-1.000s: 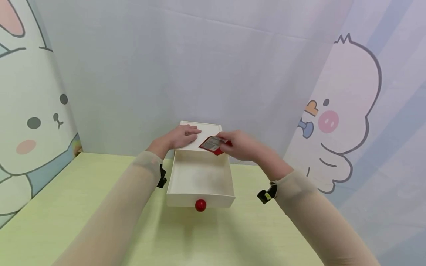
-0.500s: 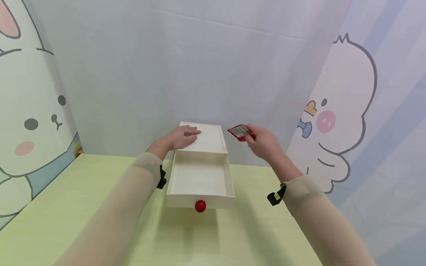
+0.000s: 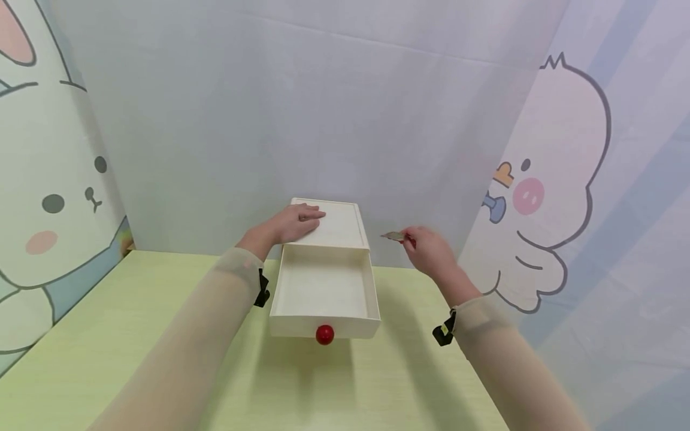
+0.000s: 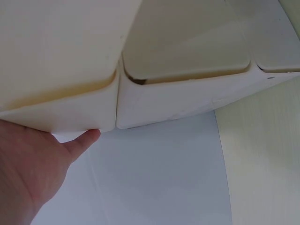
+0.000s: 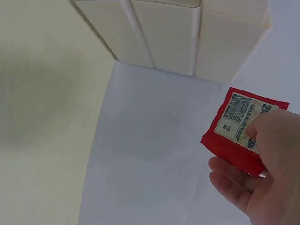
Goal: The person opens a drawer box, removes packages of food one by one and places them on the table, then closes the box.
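My left hand (image 3: 293, 224) rests with fairly straight fingers on the top of a white drawer cabinet (image 3: 339, 222). In the left wrist view its thumb lies along the cabinet's upper side edge. The top drawer (image 3: 323, 287) is pulled out toward me, with a red round knob (image 3: 325, 334) on its front. To the right of the cabinet and apart from it, my right hand (image 3: 431, 250) pinches a small red packet (image 5: 239, 157) with a printed label between thumb and fingers. Seen from the head, the packet is nearly edge-on.
The cabinet's stacked lower drawers (image 5: 164, 37) show in the right wrist view. It stands on a pale yellow-green table (image 3: 162, 335), near the back. Behind hangs a light grey curtain (image 3: 215, 120), with cartoon-printed sheets (image 3: 560, 137) at both sides.
The right hand has moved the packet from above the cabinet top out to the right, then lower, and tilted it edge-on. The left hand and the drawer have stayed in place.
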`<state>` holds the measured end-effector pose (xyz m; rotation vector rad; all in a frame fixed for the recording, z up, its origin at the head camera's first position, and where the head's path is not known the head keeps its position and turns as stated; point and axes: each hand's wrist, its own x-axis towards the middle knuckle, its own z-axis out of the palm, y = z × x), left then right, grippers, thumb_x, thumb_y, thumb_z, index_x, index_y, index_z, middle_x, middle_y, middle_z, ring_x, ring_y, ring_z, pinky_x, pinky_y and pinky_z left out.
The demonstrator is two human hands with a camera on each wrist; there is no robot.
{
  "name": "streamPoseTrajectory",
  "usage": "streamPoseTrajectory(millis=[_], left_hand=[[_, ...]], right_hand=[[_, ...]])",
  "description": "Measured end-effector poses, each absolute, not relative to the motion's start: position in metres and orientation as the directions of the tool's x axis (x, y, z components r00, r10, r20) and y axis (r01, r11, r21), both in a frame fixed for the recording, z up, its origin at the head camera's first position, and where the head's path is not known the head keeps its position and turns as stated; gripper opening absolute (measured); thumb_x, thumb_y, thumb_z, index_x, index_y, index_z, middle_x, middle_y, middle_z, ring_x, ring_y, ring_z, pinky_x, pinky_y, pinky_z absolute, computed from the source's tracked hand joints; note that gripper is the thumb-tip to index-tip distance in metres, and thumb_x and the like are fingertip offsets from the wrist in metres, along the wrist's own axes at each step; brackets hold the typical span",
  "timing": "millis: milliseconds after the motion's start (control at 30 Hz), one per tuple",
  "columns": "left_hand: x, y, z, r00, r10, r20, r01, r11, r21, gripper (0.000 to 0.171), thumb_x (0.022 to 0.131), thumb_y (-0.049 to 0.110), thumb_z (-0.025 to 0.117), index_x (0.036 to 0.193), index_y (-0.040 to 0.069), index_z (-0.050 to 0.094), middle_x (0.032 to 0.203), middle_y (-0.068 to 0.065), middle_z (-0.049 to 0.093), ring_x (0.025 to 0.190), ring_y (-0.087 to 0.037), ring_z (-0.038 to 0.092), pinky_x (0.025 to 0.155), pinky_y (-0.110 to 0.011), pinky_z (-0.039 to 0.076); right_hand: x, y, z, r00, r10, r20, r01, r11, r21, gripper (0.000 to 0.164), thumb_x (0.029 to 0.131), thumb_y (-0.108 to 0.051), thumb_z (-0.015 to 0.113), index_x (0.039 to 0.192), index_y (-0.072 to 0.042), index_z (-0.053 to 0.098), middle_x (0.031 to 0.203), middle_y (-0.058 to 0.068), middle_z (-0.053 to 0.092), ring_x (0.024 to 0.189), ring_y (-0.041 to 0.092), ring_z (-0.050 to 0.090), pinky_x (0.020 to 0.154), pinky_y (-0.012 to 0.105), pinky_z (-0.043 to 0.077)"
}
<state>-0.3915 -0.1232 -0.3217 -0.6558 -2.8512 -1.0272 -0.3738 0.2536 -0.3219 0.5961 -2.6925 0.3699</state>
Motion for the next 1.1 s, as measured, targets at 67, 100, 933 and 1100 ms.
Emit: streamPoseTrajectory(millis=[67,100,933,1100], left_hand=[[-0.391,-0.124,-0.322,-0.910,0.375,0.180,0.403,0.690,0.601,0.052,0.115,0.032,0.044,0.164,0.016,0.054,0.181,-0.009,0.034,0.172,-0.037,0.016,0.139,-0.058,0.016],[-0.391,-0.124,-0.322,-0.909,0.375,0.181,0.404,0.691,0.600,0.052,0.115,0.032,0.044,0.164,0.016,0.054,0.181,-0.010,0.034,0.172,-0.037,0.016,0.139,-0.057,0.016],[-0.392,-0.124,-0.323,-0.908,0.374,0.189,0.409,0.697,0.588,0.053,0.115,0.033,0.044,0.164,0.016,0.053,0.180,-0.011,0.034,0.171,-0.039,0.017,0.139,-0.059,0.016],[-0.390,-0.126,-0.321,-0.914,0.365,0.179,0.395,0.694,0.602,0.053,0.115,0.032,0.043,0.164,0.016,0.053,0.181,-0.010,0.034,0.172,-0.038,0.017,0.139,-0.059,0.018]], right_hand=[[-0.375,0.254,-0.331,-0.851,-0.364,0.378,-0.447,0.880,-0.159,0.030,0.111,-0.014,0.056,0.126,-0.003,0.079,0.116,0.021,0.071,0.101,0.035,0.066,0.088,0.051,0.059],[-0.375,0.254,-0.335,-0.853,-0.370,0.369,-0.448,0.881,-0.151,0.030,0.110,-0.013,0.057,0.128,-0.001,0.079,0.115,0.022,0.069,0.102,0.035,0.065,0.088,0.051,0.059],[-0.386,0.248,-0.458,-0.864,-0.467,0.187,-0.479,0.877,-0.026,0.020,0.103,-0.004,0.073,0.112,-0.015,0.088,0.093,0.004,0.067,0.081,0.021,0.066,0.074,0.040,0.061],[-0.388,0.239,-0.470,-0.851,-0.512,0.118,-0.517,0.856,-0.008,0.022,0.101,0.000,0.071,0.103,-0.018,0.083,0.089,0.001,0.071,0.080,0.020,0.063,0.076,0.038,0.057]])
